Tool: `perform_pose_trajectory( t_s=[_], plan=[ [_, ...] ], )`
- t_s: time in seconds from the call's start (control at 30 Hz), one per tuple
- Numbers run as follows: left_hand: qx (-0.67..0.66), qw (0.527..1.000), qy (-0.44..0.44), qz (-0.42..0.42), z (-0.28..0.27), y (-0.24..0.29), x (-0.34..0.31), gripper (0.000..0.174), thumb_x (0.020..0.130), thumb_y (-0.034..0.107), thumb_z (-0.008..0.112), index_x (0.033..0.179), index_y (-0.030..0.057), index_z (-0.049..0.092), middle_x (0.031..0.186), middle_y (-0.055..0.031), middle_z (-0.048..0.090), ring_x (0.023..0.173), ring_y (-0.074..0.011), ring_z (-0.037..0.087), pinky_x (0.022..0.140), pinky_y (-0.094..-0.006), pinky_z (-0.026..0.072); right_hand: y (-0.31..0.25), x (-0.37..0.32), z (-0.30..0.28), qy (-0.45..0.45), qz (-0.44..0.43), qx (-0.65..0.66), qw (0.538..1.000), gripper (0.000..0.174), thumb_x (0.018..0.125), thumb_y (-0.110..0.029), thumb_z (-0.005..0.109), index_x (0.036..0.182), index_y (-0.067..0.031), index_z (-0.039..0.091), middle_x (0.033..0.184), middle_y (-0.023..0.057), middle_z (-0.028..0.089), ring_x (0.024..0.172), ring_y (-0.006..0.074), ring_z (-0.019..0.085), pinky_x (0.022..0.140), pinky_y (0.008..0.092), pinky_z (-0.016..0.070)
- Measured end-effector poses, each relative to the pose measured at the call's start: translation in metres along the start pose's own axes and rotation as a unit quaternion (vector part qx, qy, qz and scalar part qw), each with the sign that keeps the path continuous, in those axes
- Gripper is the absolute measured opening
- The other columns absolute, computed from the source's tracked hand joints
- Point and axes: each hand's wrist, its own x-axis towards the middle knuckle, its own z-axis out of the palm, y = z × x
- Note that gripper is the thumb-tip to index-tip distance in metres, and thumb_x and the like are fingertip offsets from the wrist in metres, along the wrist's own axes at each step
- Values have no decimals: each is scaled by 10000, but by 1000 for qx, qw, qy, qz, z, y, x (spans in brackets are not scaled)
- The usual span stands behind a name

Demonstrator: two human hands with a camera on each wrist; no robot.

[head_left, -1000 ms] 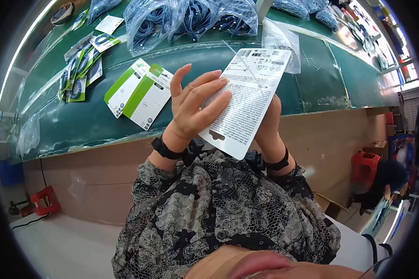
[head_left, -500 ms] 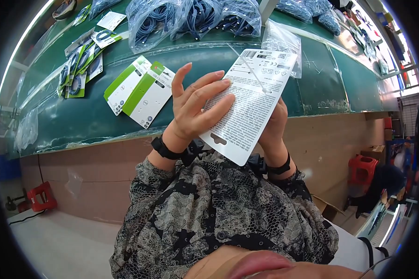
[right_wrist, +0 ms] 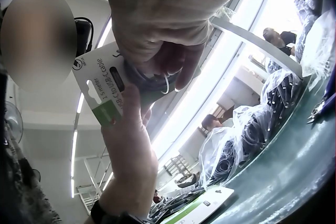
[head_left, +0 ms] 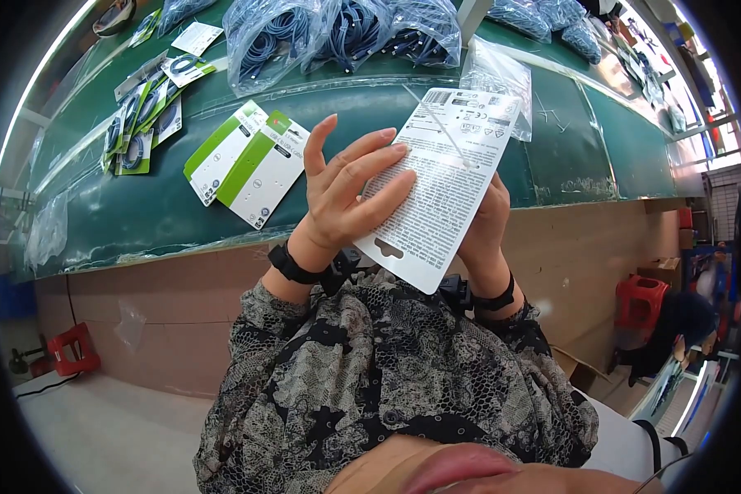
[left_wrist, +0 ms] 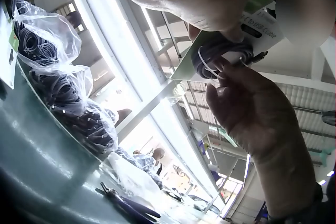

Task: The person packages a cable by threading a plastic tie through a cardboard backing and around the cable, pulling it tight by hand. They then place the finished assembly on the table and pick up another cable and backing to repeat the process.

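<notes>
A white packaging card (head_left: 440,206), printed side up and tilted, is held over the table's front edge. My left hand (head_left: 346,185) grips its left side, fingers spread on the printed back and thumb on the front. My right hand (head_left: 484,222) is mostly hidden behind the card in the head view. In the left wrist view a dark coiled cable (left_wrist: 200,65) lies against the card's front. A thin white tie (left_wrist: 209,66) loops round it, and my right fingers pinch at this tie. One straight length of white tie (head_left: 440,123) sticks out on the card's back.
Two green-and-white cards (head_left: 259,177) lie on the green table (head_left: 370,103) beside my left hand. Packed cable cards (head_left: 144,111) are piled at the far left. Clear bags of blue cables (head_left: 346,33) stand at the back. Blue-handled pliers (left_wrist: 128,203) lie on the tabletop.
The card has shifted slightly right and down in the head view, along with both hands. Over the last half second almost nothing differs; both hands keep their hold.
</notes>
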Motion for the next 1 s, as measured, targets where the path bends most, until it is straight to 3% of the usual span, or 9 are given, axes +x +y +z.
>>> perform_pose_trajectory(
  t_s=[0.6, 0.67, 1.0],
  plan=[
    [-54, 999, 6, -8, 5, 3, -3, 307, 699, 112, 719, 976, 186, 608, 1060, -51, 621, 997, -229, 627, 1078, -520, 223, 3, -3, -7, -29, -2, -16, 999, 346, 651, -58, 769, 974, -1, 658, 1041, 138, 638, 953, 274, 628, 774, 314, 503],
    [-53, 999, -5, -1, 5, 3, -3, 334, 683, 98, 732, 975, 156, 581, 1057, -86, 628, 1005, -267, 627, 1079, -526, 214, 3, -3, -7, -28, -3, -20, 999, 349, 650, -57, 769, 976, -1, 657, 1042, 137, 637, 955, 273, 628, 775, 313, 502],
    [-56, 998, -9, -6, 1, 1, -2, 358, 676, 88, 734, 987, 134, 563, 1052, -109, 633, 1007, -291, 628, 1075, -541, 209, 2, -4, -1, -32, 15, 24, 999, 317, 690, -24, 725, 997, -4, 647, 1038, 138, 635, 941, 272, 634, 762, 312, 503]
  ],
)
